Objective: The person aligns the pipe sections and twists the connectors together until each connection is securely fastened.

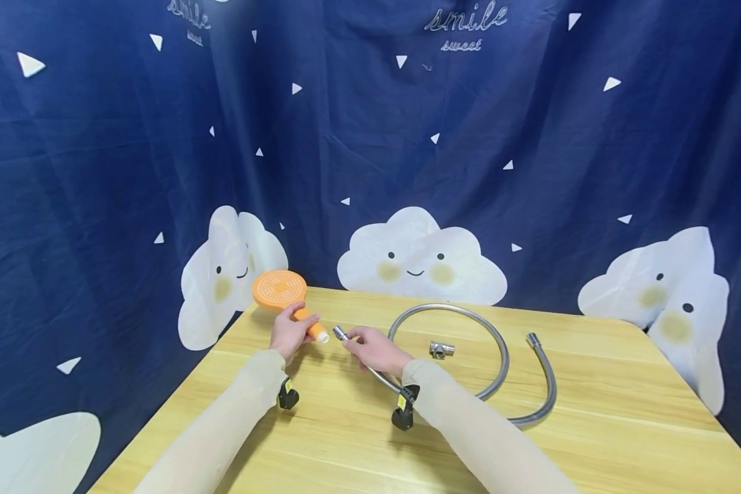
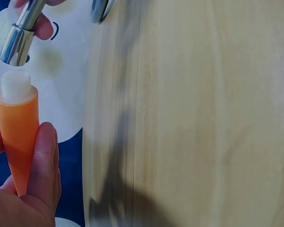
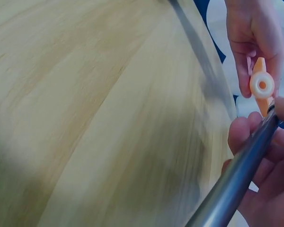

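My left hand (image 1: 290, 333) grips the handle of an orange shower head (image 1: 280, 289), its round perforated face turned up. At the handle's end a white threaded tip (image 2: 17, 85) sticks out past the fingers. My right hand (image 1: 375, 348) holds a grey metal shower hose (image 3: 241, 175) just behind its chrome end fitting (image 2: 18, 45). In the left wrist view that fitting hangs right over the white tip, with a small gap between them. Seen from the right wrist, the tip's round opening faces the hose.
The rest of the hose (image 1: 503, 357) loops over the wooden table (image 1: 339, 439) to the right, its other chrome end (image 1: 534, 339) lying on the wood. Inside the loop sits a small chrome tee fitting (image 1: 441, 350). A dark blue curtain (image 1: 370, 151) hangs behind the table.
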A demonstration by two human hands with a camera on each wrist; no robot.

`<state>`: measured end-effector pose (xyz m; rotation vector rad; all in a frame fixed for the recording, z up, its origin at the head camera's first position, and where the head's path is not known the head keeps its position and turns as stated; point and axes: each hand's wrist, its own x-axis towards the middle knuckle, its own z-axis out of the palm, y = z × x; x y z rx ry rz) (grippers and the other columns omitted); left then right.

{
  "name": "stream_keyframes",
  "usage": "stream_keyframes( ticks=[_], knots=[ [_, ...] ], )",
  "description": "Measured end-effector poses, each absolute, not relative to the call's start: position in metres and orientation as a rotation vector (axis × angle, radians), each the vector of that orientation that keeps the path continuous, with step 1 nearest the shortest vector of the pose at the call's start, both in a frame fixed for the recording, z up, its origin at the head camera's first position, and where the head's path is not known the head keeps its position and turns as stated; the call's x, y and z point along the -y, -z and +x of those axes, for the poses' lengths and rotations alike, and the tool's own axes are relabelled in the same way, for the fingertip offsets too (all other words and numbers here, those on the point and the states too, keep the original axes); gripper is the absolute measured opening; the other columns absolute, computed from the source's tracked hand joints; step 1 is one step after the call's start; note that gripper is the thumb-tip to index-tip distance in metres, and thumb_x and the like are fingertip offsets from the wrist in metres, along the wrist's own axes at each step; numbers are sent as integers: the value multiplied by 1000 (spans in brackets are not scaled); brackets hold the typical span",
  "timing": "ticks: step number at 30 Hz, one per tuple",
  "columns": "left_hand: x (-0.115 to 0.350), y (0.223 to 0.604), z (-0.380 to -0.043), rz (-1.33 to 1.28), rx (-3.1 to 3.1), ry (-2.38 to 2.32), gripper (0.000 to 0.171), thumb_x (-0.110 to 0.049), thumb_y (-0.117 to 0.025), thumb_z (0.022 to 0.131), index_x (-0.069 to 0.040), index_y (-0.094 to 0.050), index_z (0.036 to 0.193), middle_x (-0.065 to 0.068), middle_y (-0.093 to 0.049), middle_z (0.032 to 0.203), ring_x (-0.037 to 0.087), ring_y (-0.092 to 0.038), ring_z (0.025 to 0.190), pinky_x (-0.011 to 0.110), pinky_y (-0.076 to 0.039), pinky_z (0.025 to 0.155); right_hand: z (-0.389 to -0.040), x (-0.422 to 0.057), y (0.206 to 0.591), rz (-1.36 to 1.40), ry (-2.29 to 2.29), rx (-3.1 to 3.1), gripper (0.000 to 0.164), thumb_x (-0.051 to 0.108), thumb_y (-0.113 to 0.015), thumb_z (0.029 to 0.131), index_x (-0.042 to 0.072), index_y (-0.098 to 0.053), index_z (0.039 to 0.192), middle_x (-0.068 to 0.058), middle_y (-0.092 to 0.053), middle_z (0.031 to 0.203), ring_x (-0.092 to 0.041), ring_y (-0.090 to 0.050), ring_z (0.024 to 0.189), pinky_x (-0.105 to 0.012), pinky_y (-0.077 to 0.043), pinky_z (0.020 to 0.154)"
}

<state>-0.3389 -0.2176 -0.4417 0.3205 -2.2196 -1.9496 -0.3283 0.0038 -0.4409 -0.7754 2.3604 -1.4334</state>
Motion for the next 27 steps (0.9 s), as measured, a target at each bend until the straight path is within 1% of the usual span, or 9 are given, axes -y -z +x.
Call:
stream_keyframes(
  ticks=[3,6,9,11,13,16,19,23,27],
  knots=[
    [219,443,-339,329,2218,1946,64,-14,-70,95,-7,-42,151,27,-52,133,12,-67,73,22,-59,62,-329,0,440,-782,1413,-2377,29,21,-54,104,-4,-63,117,-30,-66,84,-23,-59,55,-26,-49,52],
    [219,442,-338,327,2223,1945,62,-14,-70,95,-8,-42,151,27,-52,135,13,-67,75,22,-59,63,-330,3,440,-771,1414,-2405,26,15,-55,103,-6,-65,113,-26,-69,85,-25,-65,62,-27,-51,56],
    [218,441,-337,325,2229,1943,62,-14,-69,96,-8,-42,151,26,-51,136,12,-67,76,22,-59,64,-331,5,440,-750,1450,-2392,23,8,-56,101,-10,-66,111,-23,-72,91,-30,-70,73,-33,-58,67],
    [218,440,-337,323,2232,1938,62,-14,-69,96,-8,-42,151,25,-52,136,12,-67,75,21,-59,64,-331,5,439,-735,1476,-2372,22,6,-56,100,-11,-66,111,-22,-72,95,-33,-72,78,-38,-60,73],
    [217,440,-337,324,2234,1936,62,-14,-69,96,-8,-42,151,25,-52,135,11,-67,75,21,-59,64,-332,6,440,-725,1489,-2359,22,4,-57,98,-11,-66,112,-22,-73,96,-34,-72,80,-41,-60,75],
    [217,440,-338,330,2233,1935,62,-14,-70,96,-8,-42,151,24,-52,135,11,-66,75,21,-59,64,-333,7,441,-700,1501,-2352,22,2,-60,95,-12,-65,112,-21,-72,97,-35,-72,80,-40,-60,74],
    [217,441,-339,332,2229,1933,63,-14,-70,96,-8,-42,152,24,-52,135,11,-66,75,21,-59,64,-333,9,441,-674,1490,-2374,22,6,-60,95,-10,-65,109,-21,-71,97,-35,-71,80,-37,-59,70],
    [217,441,-339,332,2233,1922,63,-15,-69,96,-8,-41,152,23,-52,134,10,-66,74,20,-58,63,-334,13,442,-656,1471,-2408,26,17,-58,99,-6,-66,107,-21,-71,95,-34,-70,79,-32,-55,63],
    [217,442,-338,327,2235,1925,63,-15,-69,96,-7,-40,152,24,-52,134,10,-66,75,20,-58,64,-334,15,444,-652,1472,-2413,31,21,-56,101,-7,-67,107,-22,-70,94,-35,-70,79,-32,-54,63]
  ],
)
